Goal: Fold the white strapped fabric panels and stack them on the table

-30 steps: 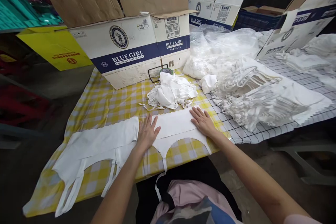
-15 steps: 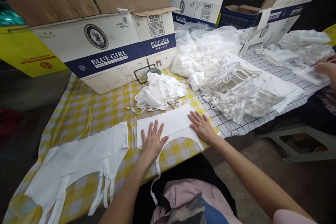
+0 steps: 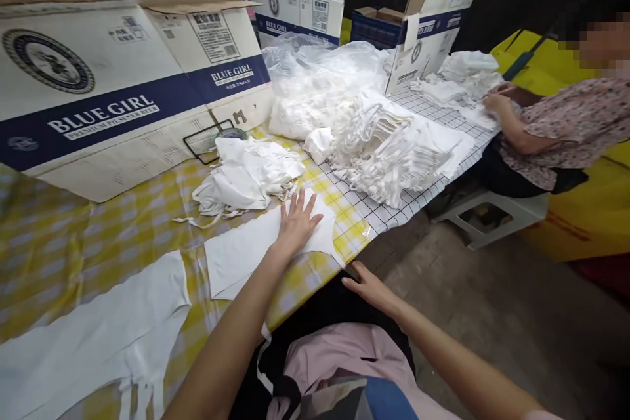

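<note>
A white cloth piece (image 3: 241, 252) with a curved lower edge lies flat on the yellow checked tablecloth in front of me. Pressed flat on its right part is my left hand (image 3: 298, 224), fingers spread. My right hand (image 3: 371, 289) is just off the table's front edge, beside the cloth's narrow right corner, thumb and fingers apart; some fingertips are hidden. A thin white strap (image 3: 264, 361) hangs over the edge onto my lap. Further left, another white cloth piece (image 3: 113, 321) with several straps lies spread out.
Behind the cloth sits a crumpled white heap (image 3: 251, 174) beside a tape roll (image 3: 231, 134). A large carton (image 3: 182, 92) stands back left. Stacked white pieces (image 3: 394, 151) and a clear plastic bag (image 3: 325, 79) are to the right. A co-worker (image 3: 575, 118) sits beyond, handling white cloth.
My view has turned right, bringing the co-worker into sight. My left hand has slid right along the cloth. My right hand has come off the cloth's top down to the table edge.
</note>
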The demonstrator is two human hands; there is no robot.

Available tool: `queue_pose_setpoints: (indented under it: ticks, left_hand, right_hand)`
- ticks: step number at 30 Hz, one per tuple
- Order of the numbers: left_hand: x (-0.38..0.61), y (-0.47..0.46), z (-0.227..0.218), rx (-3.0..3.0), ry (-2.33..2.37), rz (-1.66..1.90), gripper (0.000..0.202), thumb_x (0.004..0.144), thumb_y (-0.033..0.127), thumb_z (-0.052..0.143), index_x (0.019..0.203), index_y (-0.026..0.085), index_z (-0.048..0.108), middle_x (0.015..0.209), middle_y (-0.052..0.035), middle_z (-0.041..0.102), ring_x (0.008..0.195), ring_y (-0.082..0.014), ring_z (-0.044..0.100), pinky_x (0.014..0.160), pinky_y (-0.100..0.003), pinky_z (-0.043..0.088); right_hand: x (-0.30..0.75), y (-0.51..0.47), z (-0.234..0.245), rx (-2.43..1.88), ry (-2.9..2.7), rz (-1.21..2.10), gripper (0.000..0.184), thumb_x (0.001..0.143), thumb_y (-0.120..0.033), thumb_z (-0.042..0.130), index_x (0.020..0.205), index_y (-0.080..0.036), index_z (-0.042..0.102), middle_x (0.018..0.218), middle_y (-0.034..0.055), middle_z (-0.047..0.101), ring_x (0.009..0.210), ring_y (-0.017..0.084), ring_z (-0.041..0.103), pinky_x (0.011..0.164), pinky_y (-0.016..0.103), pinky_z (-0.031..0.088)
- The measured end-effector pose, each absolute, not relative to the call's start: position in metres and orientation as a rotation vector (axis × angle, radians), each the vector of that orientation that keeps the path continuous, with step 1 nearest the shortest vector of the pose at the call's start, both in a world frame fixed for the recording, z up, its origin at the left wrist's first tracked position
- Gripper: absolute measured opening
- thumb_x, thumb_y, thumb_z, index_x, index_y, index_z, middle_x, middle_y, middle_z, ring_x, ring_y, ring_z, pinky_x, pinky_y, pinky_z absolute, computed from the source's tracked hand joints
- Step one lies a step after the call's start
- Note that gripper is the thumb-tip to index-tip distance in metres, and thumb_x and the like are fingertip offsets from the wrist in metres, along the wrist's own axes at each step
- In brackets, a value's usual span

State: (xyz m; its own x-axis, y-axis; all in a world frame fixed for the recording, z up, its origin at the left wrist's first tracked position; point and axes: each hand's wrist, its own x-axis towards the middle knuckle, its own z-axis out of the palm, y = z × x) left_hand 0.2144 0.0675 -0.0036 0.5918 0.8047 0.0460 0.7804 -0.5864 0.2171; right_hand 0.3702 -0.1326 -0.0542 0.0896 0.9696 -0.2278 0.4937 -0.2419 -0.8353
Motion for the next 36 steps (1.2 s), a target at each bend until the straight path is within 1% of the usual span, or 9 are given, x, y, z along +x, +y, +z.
queue_pose_setpoints:
  ticks: [4, 6, 9, 13, 16, 24, 29, 33, 36]
  left_hand:
    - [0.237, 0.061, -0.018, 2.672, 1.308, 0.14, 0.06, 0.089, 0.053, 0.027, 0.142, 0.027, 0.019, 0.151, -0.0061, 0.006, 0.138, -0.0264, 0.003, 0.107, -0.057, 0.006]
    - [0.237, 0.059, -0.024, 2.678, 1.326, 0.143, 0.061, 0.088, 0.055, 0.025, 0.142, 0.028, 0.018, 0.152, -0.0057, 0.006, 0.138, -0.0262, 0.002, 0.107, -0.057, 0.003]
    - [0.235, 0.059, -0.027, 2.669, 1.315, 0.138, 0.062, 0.087, 0.058, 0.022, 0.142, 0.029, 0.017, 0.152, -0.0047, 0.004, 0.138, -0.0264, 0.001, 0.107, -0.057, 0.002]
    - [0.236, 0.058, -0.024, 2.653, 1.315, 0.136, 0.062, 0.087, 0.057, 0.022, 0.142, 0.028, 0.017, 0.152, -0.0049, 0.004, 0.138, -0.0268, 0.001, 0.107, -0.057, 0.001]
    - [0.237, 0.056, -0.021, 2.65, 1.323, 0.158, 0.061, 0.088, 0.056, 0.024, 0.142, 0.028, 0.019, 0.152, -0.0052, 0.006, 0.138, -0.0272, 0.002, 0.107, -0.057, 0.002]
    - [0.238, 0.054, -0.02, 2.632, 1.347, 0.156, 0.061, 0.087, 0.055, 0.028, 0.142, 0.027, 0.022, 0.152, -0.0048, 0.008, 0.138, -0.0269, 0.003, 0.107, -0.056, 0.001]
    - [0.236, 0.053, -0.022, 2.648, 1.349, 0.221, 0.06, 0.087, 0.054, 0.03, 0.141, 0.028, 0.023, 0.151, -0.0042, 0.01, 0.138, -0.0262, 0.005, 0.108, -0.054, 0.001]
    - [0.234, 0.051, -0.019, 2.623, 1.355, 0.287, 0.06, 0.087, 0.051, 0.037, 0.14, 0.026, 0.026, 0.151, -0.006, 0.014, 0.138, -0.0267, 0.008, 0.109, -0.054, 0.001]
    - [0.234, 0.034, -0.002, 2.551, 1.267, 0.449, 0.059, 0.088, 0.042, 0.04, 0.141, 0.02, 0.025, 0.15, -0.0088, 0.018, 0.138, -0.025, 0.009, 0.11, -0.052, 0.0]
  right_hand:
    - [0.359, -0.125, -0.057, -1.782, -1.378, 1.051, 0.017, 0.081, -0.035, 0.05, 0.09, -0.023, 0.058, 0.098, 0.0022, 0.063, 0.092, 0.021, 0.055, 0.078, 0.029, 0.042]
    - [0.367, -0.135, -0.052, -1.81, -1.373, 1.055, 0.019, 0.082, -0.035, 0.048, 0.073, -0.021, 0.056, 0.077, 0.0003, 0.062, 0.075, 0.018, 0.055, 0.067, 0.026, 0.04]
    - [0.385, -0.161, -0.039, -1.88, -1.364, 1.025, 0.027, 0.085, -0.036, 0.043, 0.065, -0.019, 0.051, 0.059, -0.0016, 0.052, 0.059, 0.015, 0.048, 0.057, 0.024, 0.034]
    - [0.408, -0.192, -0.009, -2.061, -1.439, 0.934, 0.014, 0.083, -0.032, 0.045, 0.081, -0.021, 0.052, 0.06, -0.0028, 0.05, 0.057, 0.015, 0.047, 0.055, 0.024, 0.03]
    - [0.42, -0.206, 0.022, -2.105, -1.578, 0.918, 0.015, 0.087, -0.03, 0.039, 0.092, -0.024, 0.051, 0.06, -0.0033, 0.051, 0.056, 0.016, 0.049, 0.054, 0.024, 0.031]
    - [0.455, -0.214, 0.088, -2.139, -1.788, 0.779, 0.031, 0.092, -0.039, 0.034, 0.072, -0.024, 0.052, 0.06, -0.0006, 0.055, 0.052, 0.016, 0.052, 0.05, 0.025, 0.035]
    - [0.475, -0.205, 0.116, -2.126, -1.878, 0.715, 0.025, 0.088, -0.042, 0.043, 0.087, -0.027, 0.062, 0.078, 0.0038, 0.066, 0.068, 0.02, 0.06, 0.056, 0.027, 0.042]
    - [0.486, -0.197, 0.139, -2.086, -1.903, 0.672, 0.024, 0.087, -0.039, 0.045, 0.099, -0.028, 0.062, 0.095, 0.0056, 0.067, 0.082, 0.022, 0.063, 0.067, 0.029, 0.047]
    - [0.481, -0.182, 0.155, -2.05, -1.867, 0.585, 0.023, 0.083, -0.039, 0.05, 0.098, -0.028, 0.063, 0.087, 0.0054, 0.068, 0.073, 0.021, 0.063, 0.062, 0.029, 0.047]
